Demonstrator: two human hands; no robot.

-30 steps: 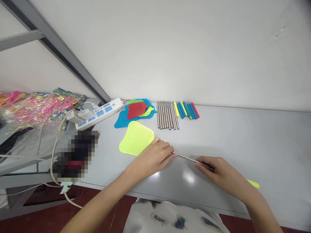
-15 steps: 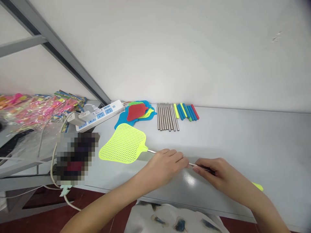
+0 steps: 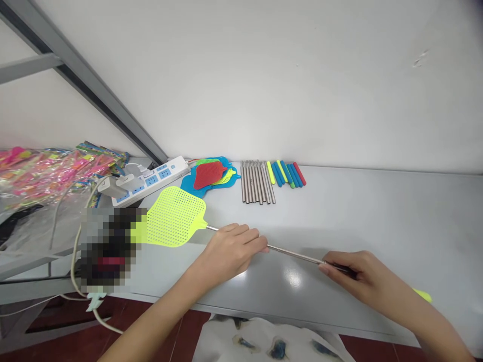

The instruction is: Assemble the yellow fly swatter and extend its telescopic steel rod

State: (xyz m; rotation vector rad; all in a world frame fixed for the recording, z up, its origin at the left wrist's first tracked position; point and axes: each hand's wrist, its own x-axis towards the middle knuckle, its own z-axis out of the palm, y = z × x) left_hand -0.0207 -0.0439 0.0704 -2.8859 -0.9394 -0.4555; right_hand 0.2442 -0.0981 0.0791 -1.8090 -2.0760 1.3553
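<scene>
A yellow-green fly swatter (image 3: 174,216) with a perforated head is stretched across the table, its thin metal telescopic rod running down to the right. My left hand (image 3: 236,250) is closed around the rod a short way behind the head. Farther right, my right hand (image 3: 356,274) grips the rod's thicker, dark-looking end between thumb and fingers. A bare, drawn-out length of rod shows between the two hands. Partly covered by my right forearm, a yellow handle grip (image 3: 422,295) lies on the table.
Blue, red and green swatter heads (image 3: 209,175) are piled by a power strip (image 3: 151,182). Beside them lie several metal rods (image 3: 256,182) and coloured handle grips (image 3: 290,174). Plastic-wrapped goods (image 3: 64,171) and a metal frame (image 3: 86,85) stand left. A blurred patch hides something near the swatter's tip.
My hands have moved apart, and more of the metal rod shows between them. My left hand and the swatter head have shifted left, my right hand rightward.
</scene>
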